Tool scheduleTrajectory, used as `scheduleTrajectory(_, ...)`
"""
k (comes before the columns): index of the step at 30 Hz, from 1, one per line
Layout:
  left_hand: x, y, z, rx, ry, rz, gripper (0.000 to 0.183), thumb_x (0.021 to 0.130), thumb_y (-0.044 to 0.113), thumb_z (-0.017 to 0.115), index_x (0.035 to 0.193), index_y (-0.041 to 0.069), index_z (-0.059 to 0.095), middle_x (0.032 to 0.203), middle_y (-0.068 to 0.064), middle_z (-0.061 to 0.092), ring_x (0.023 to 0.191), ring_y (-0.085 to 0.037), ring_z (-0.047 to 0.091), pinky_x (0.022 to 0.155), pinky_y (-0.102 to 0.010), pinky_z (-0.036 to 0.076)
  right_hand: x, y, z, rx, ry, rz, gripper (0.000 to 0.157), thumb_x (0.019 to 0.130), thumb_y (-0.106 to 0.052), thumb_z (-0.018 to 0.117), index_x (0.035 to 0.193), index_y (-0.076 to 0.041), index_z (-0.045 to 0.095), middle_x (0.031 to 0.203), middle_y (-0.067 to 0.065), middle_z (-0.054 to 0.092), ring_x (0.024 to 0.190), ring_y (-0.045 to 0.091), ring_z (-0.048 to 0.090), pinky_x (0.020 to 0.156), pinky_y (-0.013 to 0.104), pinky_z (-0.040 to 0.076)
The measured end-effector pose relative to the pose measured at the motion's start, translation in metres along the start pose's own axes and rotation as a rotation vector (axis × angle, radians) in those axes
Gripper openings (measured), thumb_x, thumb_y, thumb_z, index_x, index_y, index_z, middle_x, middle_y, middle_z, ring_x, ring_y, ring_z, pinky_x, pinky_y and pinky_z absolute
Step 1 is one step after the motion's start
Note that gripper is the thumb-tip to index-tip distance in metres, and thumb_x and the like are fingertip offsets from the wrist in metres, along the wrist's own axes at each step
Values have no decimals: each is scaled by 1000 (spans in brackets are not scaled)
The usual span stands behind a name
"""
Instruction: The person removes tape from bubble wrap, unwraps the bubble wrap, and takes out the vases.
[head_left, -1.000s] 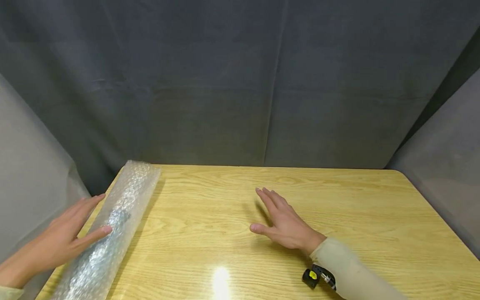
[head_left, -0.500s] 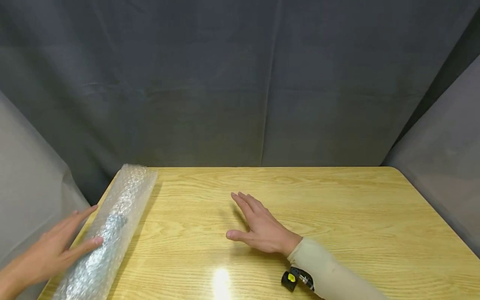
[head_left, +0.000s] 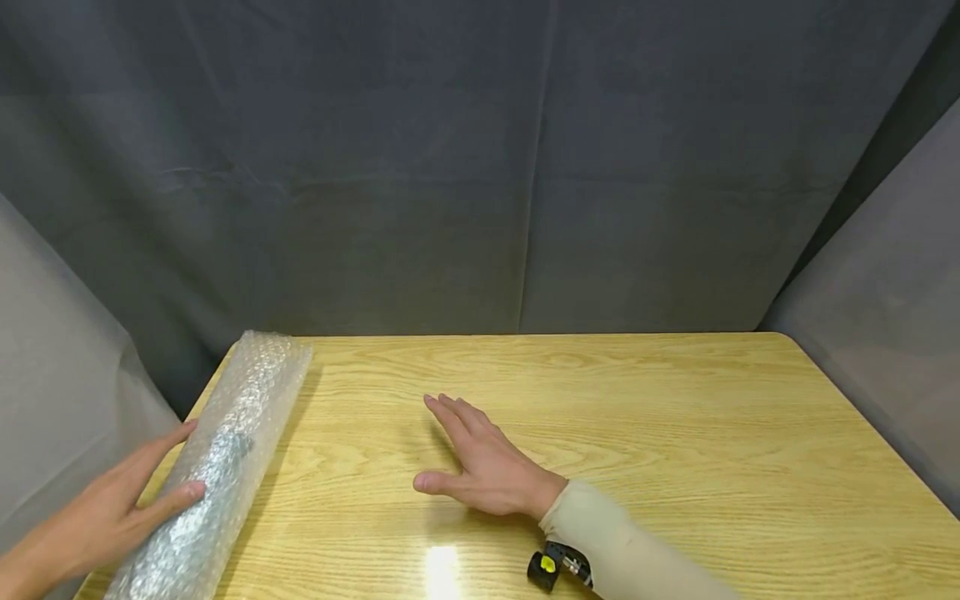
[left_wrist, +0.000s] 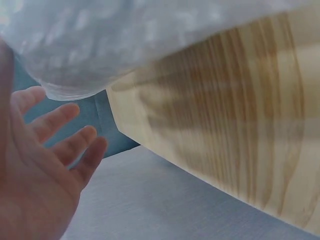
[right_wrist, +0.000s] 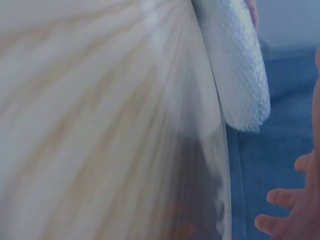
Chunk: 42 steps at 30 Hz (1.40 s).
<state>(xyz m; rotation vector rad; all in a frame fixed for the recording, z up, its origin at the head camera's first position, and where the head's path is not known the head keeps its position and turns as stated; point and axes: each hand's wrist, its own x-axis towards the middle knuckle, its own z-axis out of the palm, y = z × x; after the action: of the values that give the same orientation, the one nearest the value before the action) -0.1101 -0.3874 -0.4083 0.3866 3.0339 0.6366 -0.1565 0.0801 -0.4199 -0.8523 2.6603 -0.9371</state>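
Observation:
A long bundle of clear bubble wrap (head_left: 251,392) lies along the left side of the wooden table, a bluish thing showing through its near half. My left hand (head_left: 112,512) is at its outer side, thumb over the top and fingers stretched along the left edge. In the left wrist view the fingers (left_wrist: 60,122) of that hand are spread and loosely bent below the bubble wrap. My right hand (head_left: 487,462) hovers over the middle of the table, fingers straight, thumb apart, holding nothing. The right wrist view shows the bundle (right_wrist: 237,65) beyond that hand's fingers (right_wrist: 282,197).
The wooden table (head_left: 675,433) reaches back to a dark grey curtain (head_left: 412,167). Pale grey panels (head_left: 60,350) flank it on both sides. A small black camera (head_left: 543,571) is strapped under my right wrist. A bright light reflection shows near the front.
My right hand has moved left across the table toward the bundle. My left hand has come down closer along the bundle's outer side. The view has shifted slightly; the bundle stays in place.

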Motion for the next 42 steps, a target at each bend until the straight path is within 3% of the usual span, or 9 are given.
scheduleTrajectory(8,4,8,3,11,-68,-67,81,104,49,57,168,21,14,161,-32,36,133,-62,46,88,-71,46,10,-13,10,27,-29,-33,93,94,-75,53,165,-43,1,176,3,12,163,32,15,127,62,26)
scheduleTrajectory(16,7,13,5,-29,-65,-71,80,105,48,56,168,20,14,158,-34,40,125,-59,57,78,-57,58,21,-27,20,72,-68,-45,91,94,-79,48,163,-48,-3,177,-1,10,163,28,16,126,62,27)
scheduleTrajectory(23,4,10,5,-77,-72,-82,80,105,46,57,168,24,12,161,-35,34,122,-63,57,83,-62,57,30,-42,31,108,-93,-63,89,94,-79,45,162,-49,-5,177,-2,9,164,27,15,126,62,29)
scheduleTrajectory(26,3,11,5,-88,-62,-77,79,105,45,58,168,25,13,160,-33,37,122,-62,59,83,-57,59,34,-47,36,108,-98,-70,89,95,-77,47,162,-48,-4,177,-1,9,164,27,15,126,62,29)
scheduleTrajectory(32,0,10,6,-93,-47,-82,79,104,42,61,167,28,17,157,-31,43,121,-58,62,76,-29,59,40,-54,49,126,-103,-68,90,96,-74,50,164,-46,-1,176,-1,12,163,24,18,127,57,30)
scheduleTrajectory(35,-2,8,6,-94,-64,-109,79,104,45,59,167,30,15,159,-33,40,122,-61,59,80,-37,61,43,-59,56,125,-109,-72,89,96,-74,50,163,-47,-2,176,-3,12,163,22,19,127,54,32)
scheduleTrajectory(38,-4,6,7,-104,-77,-118,79,105,45,58,168,29,13,160,-36,36,123,-65,56,85,-58,59,46,-65,61,125,-112,-80,90,96,-73,52,164,-46,-1,175,-4,14,162,20,20,126,50,34)
scheduleTrajectory(39,-5,5,8,-104,-77,-119,79,105,45,58,168,29,13,160,-35,37,123,-64,57,85,-57,59,47,-67,63,125,-113,-82,90,96,-73,52,164,-46,-1,175,-5,14,162,20,20,126,49,35)
scheduleTrajectory(42,-5,6,8,-100,-68,-114,78,105,43,59,168,27,15,157,-33,42,121,-58,62,79,-38,61,50,-72,66,132,-126,-91,89,96,-72,52,164,-46,0,174,-8,13,162,19,22,125,48,37)
